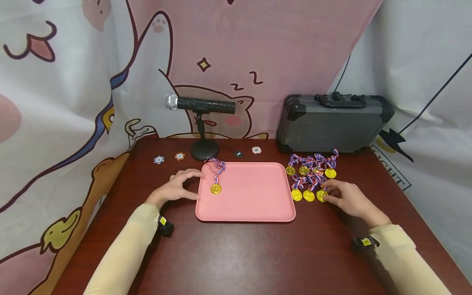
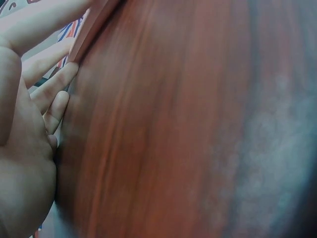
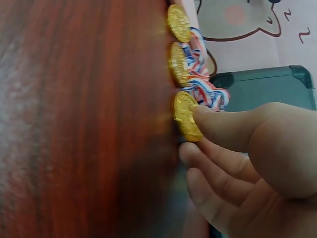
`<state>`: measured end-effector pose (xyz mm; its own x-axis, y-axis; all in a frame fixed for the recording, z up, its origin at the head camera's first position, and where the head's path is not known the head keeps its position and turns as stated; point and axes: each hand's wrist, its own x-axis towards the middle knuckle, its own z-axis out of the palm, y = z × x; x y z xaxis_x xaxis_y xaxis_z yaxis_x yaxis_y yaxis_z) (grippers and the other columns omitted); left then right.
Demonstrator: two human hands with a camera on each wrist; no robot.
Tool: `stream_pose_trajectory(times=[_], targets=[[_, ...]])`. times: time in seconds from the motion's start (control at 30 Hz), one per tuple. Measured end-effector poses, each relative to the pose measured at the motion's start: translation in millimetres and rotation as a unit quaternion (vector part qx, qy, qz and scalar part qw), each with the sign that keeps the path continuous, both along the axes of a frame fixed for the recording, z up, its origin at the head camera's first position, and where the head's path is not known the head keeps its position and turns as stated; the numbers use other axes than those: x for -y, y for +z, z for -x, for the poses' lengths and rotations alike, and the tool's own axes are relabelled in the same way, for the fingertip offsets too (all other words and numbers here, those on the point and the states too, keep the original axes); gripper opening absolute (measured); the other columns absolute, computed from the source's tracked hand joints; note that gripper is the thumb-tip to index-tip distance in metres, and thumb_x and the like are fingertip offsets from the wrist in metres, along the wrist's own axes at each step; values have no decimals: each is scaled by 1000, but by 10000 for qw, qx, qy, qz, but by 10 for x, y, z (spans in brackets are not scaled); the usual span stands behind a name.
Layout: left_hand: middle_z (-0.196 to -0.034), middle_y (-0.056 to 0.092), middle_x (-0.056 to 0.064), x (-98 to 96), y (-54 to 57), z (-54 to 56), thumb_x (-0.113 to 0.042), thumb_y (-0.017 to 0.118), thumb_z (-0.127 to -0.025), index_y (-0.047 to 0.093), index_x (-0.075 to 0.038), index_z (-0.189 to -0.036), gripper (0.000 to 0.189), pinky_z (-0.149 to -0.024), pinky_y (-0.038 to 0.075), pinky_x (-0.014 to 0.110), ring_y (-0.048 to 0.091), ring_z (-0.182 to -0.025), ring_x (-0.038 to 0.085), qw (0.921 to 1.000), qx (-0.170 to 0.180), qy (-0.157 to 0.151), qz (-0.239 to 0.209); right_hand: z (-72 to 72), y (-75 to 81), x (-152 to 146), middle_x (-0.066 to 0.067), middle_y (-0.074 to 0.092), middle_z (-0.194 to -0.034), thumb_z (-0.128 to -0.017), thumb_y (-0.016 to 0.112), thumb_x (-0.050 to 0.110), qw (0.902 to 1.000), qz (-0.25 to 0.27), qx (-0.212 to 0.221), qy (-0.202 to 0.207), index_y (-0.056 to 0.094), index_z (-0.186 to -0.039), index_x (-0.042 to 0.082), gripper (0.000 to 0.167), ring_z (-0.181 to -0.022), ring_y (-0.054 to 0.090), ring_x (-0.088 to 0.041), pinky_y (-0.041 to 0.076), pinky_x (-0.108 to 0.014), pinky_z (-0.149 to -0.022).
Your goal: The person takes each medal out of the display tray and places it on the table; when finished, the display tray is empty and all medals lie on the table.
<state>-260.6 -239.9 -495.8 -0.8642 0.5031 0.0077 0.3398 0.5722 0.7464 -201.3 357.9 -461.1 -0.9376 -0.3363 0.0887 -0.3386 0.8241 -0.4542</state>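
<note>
A pink tray [image 1: 245, 192] lies on the table, with one gold medal [image 1: 216, 189] and its striped ribbon at its left side. My left hand [image 1: 178, 186] touches the tray's left rim, fingers and thumb spread apart. To the right of the tray, several gold medals with red, white and blue ribbons lie bunched in two rows. There my right hand [image 1: 346, 197] pinches the nearest-right gold medal [image 3: 186, 115] between thumb and fingers. In the right wrist view the thumb rests on that medal's face, and its underside is hidden.
A microphone [image 1: 206, 105] on a black stand is behind the tray. Several poker chips [image 1: 179, 156] lie along the back of the table [image 1: 236, 254]. A dark hard case [image 1: 332, 123] stands at the back right, behind the medals. Printed cloth hangs around the table.
</note>
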Motion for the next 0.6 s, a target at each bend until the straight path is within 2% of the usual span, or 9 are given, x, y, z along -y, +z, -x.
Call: stream_pose_trajectory(times=[0.17, 0.37, 0.47, 0.6], targets=[[-155, 52, 3, 1, -1, -2, -37, 94, -78, 63, -26, -143, 73, -111, 16, 66, 34, -143, 34, 10000, 17, 8, -23, -39, 98, -18, -10, 77, -103, -91, 82, 9, 9999, -51, -43, -93, 71, -124, 7, 35, -87, 75, -23, 59, -39, -73], [-154, 52, 3, -1, 7, -9, -36, 94, -77, 63, -24, -143, 73, -109, 17, 65, 35, -141, 35, 10000, -47, -14, -18, -27, 184, 39, -6, 77, -96, -91, 83, 12, 9982, 51, -565, -210, 70, -121, 5, 33, -81, 74, -21, 54, -30, -64], [-154, 52, 3, -8, 9, -12, -36, 94, -77, 63, -23, -143, 74, -109, 17, 64, 36, -141, 35, 10000, -66, -19, -8, 22, 216, 180, -6, 77, -96, -93, 82, 13, 9975, 225, -664, -105, 70, -123, 4, 34, -83, 74, -22, 54, -30, -65], [-154, 52, 3, -13, 15, -19, -36, 94, -77, 63, -23, -143, 74, -109, 17, 65, 35, -141, 35, 10000, -49, -6, -4, 138, 217, 494, -5, 76, -98, -95, 79, 12, 9962, 598, -556, 292, 68, -125, 3, 34, -85, 73, -21, 57, -32, -70]])
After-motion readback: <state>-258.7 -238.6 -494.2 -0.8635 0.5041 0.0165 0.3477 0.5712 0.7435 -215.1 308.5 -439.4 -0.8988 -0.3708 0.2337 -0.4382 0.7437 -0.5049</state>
